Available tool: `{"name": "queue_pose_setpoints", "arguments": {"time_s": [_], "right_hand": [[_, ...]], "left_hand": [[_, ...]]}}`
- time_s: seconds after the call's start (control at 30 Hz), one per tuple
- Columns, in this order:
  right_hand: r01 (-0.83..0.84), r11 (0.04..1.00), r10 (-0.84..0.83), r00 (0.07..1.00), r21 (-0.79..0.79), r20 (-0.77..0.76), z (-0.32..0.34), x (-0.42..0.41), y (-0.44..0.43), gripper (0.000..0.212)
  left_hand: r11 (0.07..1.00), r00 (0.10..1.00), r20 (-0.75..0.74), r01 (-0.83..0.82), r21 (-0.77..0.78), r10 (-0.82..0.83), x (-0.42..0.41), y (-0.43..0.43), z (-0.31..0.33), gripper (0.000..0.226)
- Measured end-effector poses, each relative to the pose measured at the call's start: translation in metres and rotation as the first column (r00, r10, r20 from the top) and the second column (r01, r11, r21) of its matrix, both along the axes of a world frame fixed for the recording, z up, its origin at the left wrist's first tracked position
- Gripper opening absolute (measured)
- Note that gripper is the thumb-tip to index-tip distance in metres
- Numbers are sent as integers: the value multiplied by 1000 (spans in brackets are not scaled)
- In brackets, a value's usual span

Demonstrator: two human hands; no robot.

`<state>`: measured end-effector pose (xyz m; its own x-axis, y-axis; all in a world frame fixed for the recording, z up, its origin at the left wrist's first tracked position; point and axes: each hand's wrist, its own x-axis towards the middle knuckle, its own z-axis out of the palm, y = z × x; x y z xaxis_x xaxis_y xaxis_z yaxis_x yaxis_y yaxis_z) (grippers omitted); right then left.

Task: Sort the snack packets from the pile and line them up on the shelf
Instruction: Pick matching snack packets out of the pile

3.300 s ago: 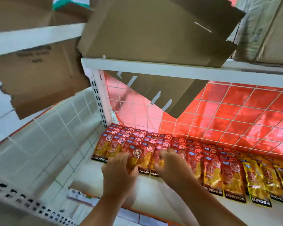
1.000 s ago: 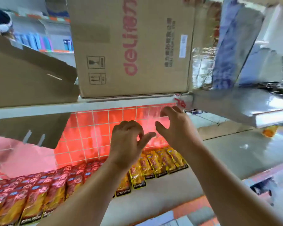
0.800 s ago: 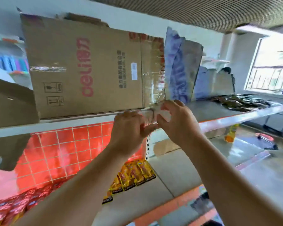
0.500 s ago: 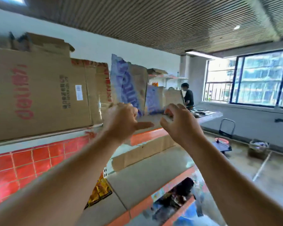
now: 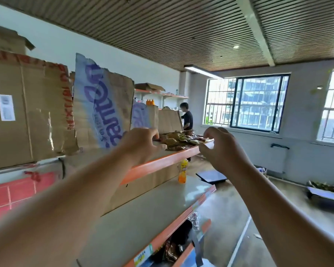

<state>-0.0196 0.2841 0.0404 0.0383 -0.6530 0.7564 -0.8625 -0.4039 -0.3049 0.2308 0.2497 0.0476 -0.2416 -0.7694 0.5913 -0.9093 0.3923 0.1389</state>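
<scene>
A pile of brown and gold snack packets [image 5: 181, 140] lies on the upper shelf [image 5: 162, 160], which has an orange front edge. My left hand [image 5: 141, 145] is over that shelf just left of the pile, fingers curled, fingertips near the first packets; I cannot see anything held in it. My right hand [image 5: 220, 149] hovers in front of the shelf edge to the right of the pile, fingers loosely curled and holding nothing. The red-backed shelf with the lined-up packets is only partly in view at the far left.
Cardboard boxes [image 5: 27, 112] and torn cardboard sheets [image 5: 102, 108] stand on the upper shelf behind my left arm. An orange bottle [image 5: 182, 171] stands on the grey lower shelf [image 5: 143, 218]. A person [image 5: 187, 118] stands at the far end. Crates sit on the floor at right.
My view has swung right and up from the lined-up packets to the pile on the upper shelf. Both hands came off the packet row and rose to that shelf.
</scene>
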Motion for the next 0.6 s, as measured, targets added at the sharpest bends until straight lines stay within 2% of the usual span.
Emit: {"name": "queue_pose_setpoints", "arguments": {"time_s": [0.17, 0.37, 0.6], "right_hand": [[52, 999, -51, 995, 10, -82, 12, 1, -62, 23], [98, 994, -92, 988, 41, -127, 22, 12, -121, 21], [148, 985, -135, 981, 87, -140, 21, 16, -169, 24]], "left_hand": [[989, 1000, 7, -10, 146, 9, 5, -74, 10, 42], [981, 997, 79, -3, 194, -12, 9, -150, 30, 36], [971, 994, 72, 63, 233, -82, -10, -203, 36, 28]]}}
